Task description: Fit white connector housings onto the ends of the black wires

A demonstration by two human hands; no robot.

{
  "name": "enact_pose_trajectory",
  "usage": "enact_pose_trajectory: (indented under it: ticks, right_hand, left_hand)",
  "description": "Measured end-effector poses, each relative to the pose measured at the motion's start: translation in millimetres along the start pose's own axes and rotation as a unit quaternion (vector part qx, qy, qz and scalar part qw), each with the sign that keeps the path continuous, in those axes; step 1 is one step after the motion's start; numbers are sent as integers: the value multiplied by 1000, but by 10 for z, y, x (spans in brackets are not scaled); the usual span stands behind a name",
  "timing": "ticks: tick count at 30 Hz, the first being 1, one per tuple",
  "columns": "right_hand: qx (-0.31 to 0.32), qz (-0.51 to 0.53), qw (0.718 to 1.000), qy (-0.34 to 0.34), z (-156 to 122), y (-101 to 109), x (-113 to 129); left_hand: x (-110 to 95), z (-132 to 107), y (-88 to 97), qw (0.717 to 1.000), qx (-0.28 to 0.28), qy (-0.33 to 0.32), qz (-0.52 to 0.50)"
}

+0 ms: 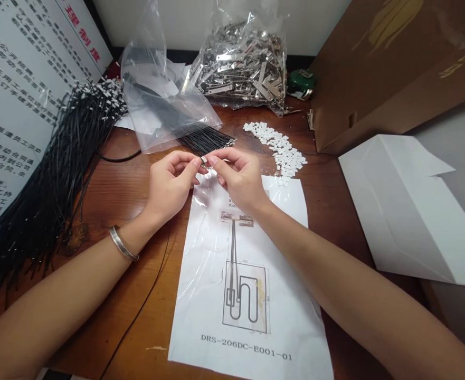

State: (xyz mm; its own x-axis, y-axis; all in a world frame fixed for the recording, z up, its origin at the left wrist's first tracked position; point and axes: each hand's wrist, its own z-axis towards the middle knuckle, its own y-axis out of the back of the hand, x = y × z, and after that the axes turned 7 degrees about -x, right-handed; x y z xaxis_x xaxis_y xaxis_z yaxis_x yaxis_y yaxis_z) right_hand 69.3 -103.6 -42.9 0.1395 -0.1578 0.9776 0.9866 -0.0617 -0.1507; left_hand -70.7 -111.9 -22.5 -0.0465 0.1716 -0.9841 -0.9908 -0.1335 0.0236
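Note:
My left hand is closed in a pinch above the top edge of the printed sheet. A single thin black wire runs down from under it to the table's front edge. Its end appears to be between my left fingertips. Fingertip to fingertip with it, my right hand pinches a tiny white plastic connector housing at the wire's end. My fingers partly cover both, so how far the wire sits inside cannot be made out. Loose white connector housings lie in a pile beyond my right hand.
Black wires with white ends are heaped at left against a printed board. More black wires stick out of a clear bag. Behind are a bag of metal strips and a green tape measure. A brown box stands right.

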Motion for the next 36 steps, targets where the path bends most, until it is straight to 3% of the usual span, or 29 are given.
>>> enact_pose_trajectory:
  ticks: [21, 26, 32, 36]
  right_hand:
    - [3, -18, 1000, 9, -2, -8, 17]
    - [-5, -2, 1000, 24, -15, -11, 23]
    - [-27, -56, 995, 72, -31, -11, -13]
    - [-27, -52, 996, 66, -29, -14, -20]
  left_hand:
    - [7, 0, 18, 1000, 16, 4, 10]
    - [17, -12, 15, 1000, 15, -7, 8]
    - [9, -13, 12, 1000, 5, -23, 2]
    - [19, -7, 18, 1000, 14, -22, 4]
